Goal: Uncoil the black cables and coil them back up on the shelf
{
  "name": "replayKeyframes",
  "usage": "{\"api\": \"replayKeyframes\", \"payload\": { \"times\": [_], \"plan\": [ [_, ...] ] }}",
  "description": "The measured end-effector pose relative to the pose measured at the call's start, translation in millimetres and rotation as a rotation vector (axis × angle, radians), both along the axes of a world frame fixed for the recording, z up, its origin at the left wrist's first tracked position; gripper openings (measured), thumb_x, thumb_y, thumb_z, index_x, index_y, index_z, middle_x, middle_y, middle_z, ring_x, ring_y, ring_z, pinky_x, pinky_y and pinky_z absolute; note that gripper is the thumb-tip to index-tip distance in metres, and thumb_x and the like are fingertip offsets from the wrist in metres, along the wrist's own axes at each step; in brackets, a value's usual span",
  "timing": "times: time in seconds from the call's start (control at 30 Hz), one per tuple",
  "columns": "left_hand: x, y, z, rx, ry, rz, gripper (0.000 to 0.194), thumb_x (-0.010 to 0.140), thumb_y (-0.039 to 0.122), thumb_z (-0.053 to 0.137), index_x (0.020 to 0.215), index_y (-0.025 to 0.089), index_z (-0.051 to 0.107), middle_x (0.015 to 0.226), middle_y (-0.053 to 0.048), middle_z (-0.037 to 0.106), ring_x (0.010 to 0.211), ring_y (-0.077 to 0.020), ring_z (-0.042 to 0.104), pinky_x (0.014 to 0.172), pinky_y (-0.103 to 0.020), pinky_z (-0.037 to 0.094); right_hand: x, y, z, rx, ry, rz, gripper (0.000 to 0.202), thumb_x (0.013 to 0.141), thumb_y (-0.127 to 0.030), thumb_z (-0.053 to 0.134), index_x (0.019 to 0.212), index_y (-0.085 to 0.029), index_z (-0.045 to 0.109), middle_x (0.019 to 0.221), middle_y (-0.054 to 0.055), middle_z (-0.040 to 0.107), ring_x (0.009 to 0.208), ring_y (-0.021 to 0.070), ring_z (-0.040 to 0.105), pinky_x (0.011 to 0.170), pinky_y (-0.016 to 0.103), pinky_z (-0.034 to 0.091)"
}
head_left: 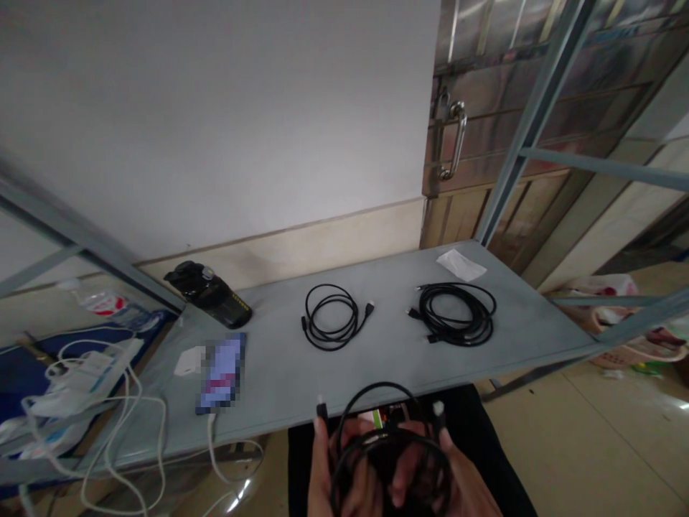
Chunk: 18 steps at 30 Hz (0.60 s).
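Observation:
A looped black cable (377,386) is held over the lap, in front of the grey table's near edge. My left hand (344,470) is closed around one side of the loops, and a plug stands up beside its thumb. On the other side my right hand (449,474) grips the same cable, with the second plug above its thumb. The lower fingers are dim and partly hidden behind the loops. On the grey table (387,345) lie a coiled black cable (334,337) in the middle and a thicker black cable bundle (463,341) to the right.
A dark bottle (215,298) lies at the table's back left, near a phone (222,373) with a white cord. White paper (461,265) lies at the back right. Left are white cables and a power strip (115,373). Grey metal posts (530,136) frame the table.

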<state>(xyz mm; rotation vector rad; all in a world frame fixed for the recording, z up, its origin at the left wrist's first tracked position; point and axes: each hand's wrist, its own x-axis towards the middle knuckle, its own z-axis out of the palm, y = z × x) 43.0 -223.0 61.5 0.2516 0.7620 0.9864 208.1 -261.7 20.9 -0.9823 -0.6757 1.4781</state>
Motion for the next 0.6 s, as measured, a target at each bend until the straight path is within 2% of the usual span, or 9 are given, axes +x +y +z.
{"api": "replayKeyframes", "payload": {
  "times": [0.07, 0.13, 0.2, 0.23, 0.3, 0.37, 0.43, 0.5, 0.6],
  "plan": [
    [7, 21, 11.6, 0.043, 0.047, 0.19, 0.062, 0.09, 0.08, 0.08, 0.105, 0.02, 0.081, 0.045, 0.013, 0.026, 0.037, -0.0047, 0.014, 0.039, -0.02, 0.023, -1, 23, 16.6, 0.057, 0.021, -0.057, 0.071, 0.103, -0.089, 0.047, 0.114, -0.027, 0.08, 0.072, 0.006, 0.069, 0.062, 0.0269, 0.071, 0.065, 0.046, 0.067],
    [14, 48, 25.2, 0.094, 0.122, 0.357, 0.057, 0.093, 0.077, 0.079, 0.097, 0.021, 0.075, 0.051, 0.012, 0.035, 0.039, -0.0046, 0.019, 0.039, -0.02, 0.025, -6, 55, 34.1, 0.106, 0.0, -0.108, 0.064, 0.107, -0.083, 0.051, 0.114, -0.025, 0.076, 0.07, -0.001, 0.058, 0.055, 0.0174, 0.058, 0.059, 0.035, 0.063],
    [19, 78, 36.5, 0.214, 0.24, 0.459, 0.061, 0.095, 0.081, 0.073, 0.092, 0.021, 0.069, 0.057, 0.011, 0.042, 0.041, -0.0057, 0.027, 0.04, -0.022, 0.028, -13, 96, 48.7, 0.162, -0.102, -0.14, 0.059, 0.108, -0.081, 0.056, 0.11, -0.023, 0.069, 0.067, -0.008, 0.044, 0.048, 0.011, 0.041, 0.044, 0.025, 0.05],
    [19, 94, 40.0, 0.304, 0.327, 0.495, 0.062, 0.097, 0.083, 0.068, 0.092, 0.021, 0.067, 0.061, 0.009, 0.045, 0.042, -0.0066, 0.031, 0.041, -0.023, 0.03, -15, 120, 53.7, 0.191, -0.172, -0.13, 0.061, 0.108, -0.083, 0.052, 0.109, -0.023, 0.065, 0.067, -0.009, 0.042, 0.046, 0.0106, 0.04, 0.041, 0.024, 0.046],
    [15, 128, 41.9, 0.496, 0.589, 0.557, 0.061, 0.103, 0.081, 0.059, 0.097, 0.021, 0.065, 0.069, 0.007, 0.051, 0.048, -0.0091, 0.04, 0.046, -0.025, 0.037, -19, 172, 58.2, 0.277, -0.394, -0.06, 0.064, 0.113, -0.082, 0.037, 0.113, -0.023, 0.061, 0.066, -0.009, 0.042, 0.046, 0.0128, 0.046, 0.043, 0.025, 0.048],
    [5, 163, 37.7, 0.657, 0.953, 0.539, 0.054, 0.107, 0.076, 0.054, 0.105, 0.023, 0.063, 0.072, 0.006, 0.053, 0.053, -0.013, 0.047, 0.052, -0.028, 0.045, -20, 223, 56.0, 0.308, -0.619, -0.008, 0.063, 0.117, -0.075, 0.023, 0.115, -0.023, 0.058, 0.067, -0.007, 0.048, 0.046, 0.0154, 0.054, 0.046, 0.028, 0.05],
    [-8, 196, 30.1, 0.751, 1.273, 0.469, 0.048, 0.104, 0.07, 0.059, 0.112, 0.023, 0.062, 0.071, 0.004, 0.057, 0.059, -0.0193, 0.058, 0.063, -0.034, 0.053, -21, 268, 49.2, 0.317, -0.722, 0.02, 0.048, 0.121, -0.06, 0.03, 0.113, -0.022, 0.057, 0.071, -0.004, 0.056, 0.051, 0.0178, 0.061, 0.052, 0.03, 0.052],
    [-23, 224, 20.7, 0.796, 1.412, 0.439, 0.042, 0.098, 0.06, 0.066, 0.113, 0.022, 0.063, 0.084, -0.005, 0.069, 0.078, -0.0275, 0.069, 0.084, -0.045, 0.059, -22, 301, 39.9, 0.337, -0.829, 0.032, 0.028, 0.121, -0.043, 0.045, 0.11, -0.02, 0.058, 0.08, 0.002, 0.065, 0.063, 0.0207, 0.068, 0.066, 0.033, 0.056],
    [-41, 252, 3.9, 0.838, 1.542, 0.389, 0.033, 0.092, 0.048, 0.067, 0.111, 0.021, 0.065, 0.106, -0.016, 0.074, 0.11, -0.0382, 0.07, 0.112, -0.059, 0.052, -20, 327, 23.2, 0.399, -0.997, 0.037, 0.012, 0.115, -0.024, 0.056, 0.107, -0.018, 0.061, 0.102, 0.013, 0.074, 0.096, 0.0259, 0.073, 0.095, 0.039, 0.056]
  ]
}}
